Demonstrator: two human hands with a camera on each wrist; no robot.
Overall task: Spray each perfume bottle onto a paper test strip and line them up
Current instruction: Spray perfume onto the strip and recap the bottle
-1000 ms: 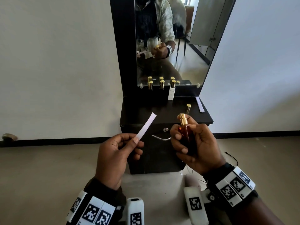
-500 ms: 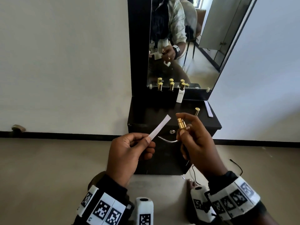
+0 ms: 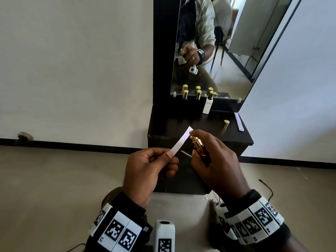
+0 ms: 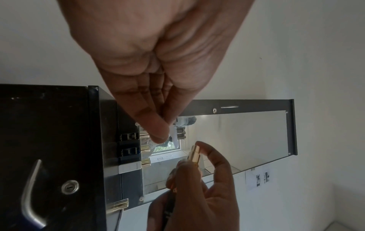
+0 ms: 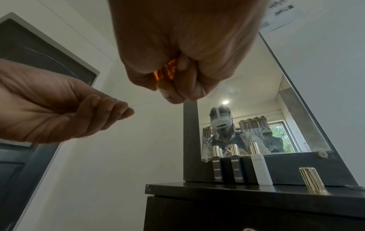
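My left hand [image 3: 151,170] pinches a white paper test strip [image 3: 181,140] by its lower end, the strip slanting up to the right. My right hand [image 3: 214,160] grips an amber perfume bottle [image 3: 200,149] with a gold spray head, the forefinger arched over the top. The nozzle sits right beside the strip's upper end. In the right wrist view the amber bottle [image 5: 165,73] shows between curled fingers, and the strip [image 5: 141,104] appears edge-on. Two black bottles [image 5: 227,165] and a white bottle [image 5: 259,168] stand by the mirror. A loose gold cap [image 3: 226,124] stands on the dresser top.
The black dresser [image 3: 181,128] has a mirror [image 3: 218,51] behind it and a drawer with a metal handle [image 4: 31,187] and lock. More paper strips [image 3: 239,122] lie at the dresser's right edge. White walls stand on both sides, beige floor below.
The right hand has brought the bottle up and left, close to the strip's tip, with the forefinger now over the spray head. The left hand keeps its pinch on the strip.
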